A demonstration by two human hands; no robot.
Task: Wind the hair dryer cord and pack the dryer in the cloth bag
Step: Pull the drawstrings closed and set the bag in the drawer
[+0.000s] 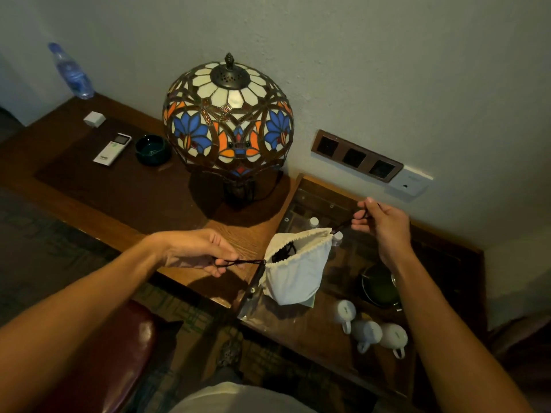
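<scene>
A white cloth bag (298, 272) hangs in the air over the glass-topped table, its gathered mouth partly drawn in. Something black (283, 253), the hair dryer or its cord, shows inside the mouth; the rest is hidden. My left hand (198, 251) pinches the dark drawstring (244, 262) that runs out of the bag's left side. On the bag's upper right, my right hand (384, 225) pinches the other drawstring end (346, 225). Both strings are stretched taut, away from the bag.
A stained-glass lamp (228, 117) stands on the wooden desk (128, 186) behind my left hand, with a dark ashtray (150, 149), a remote (112, 149) and a water bottle (71, 71) further left. Three white cups (369, 329) and a dark bowl (380, 286) sit on the glass-topped table (298, 332). Wall sockets (354, 156) are above.
</scene>
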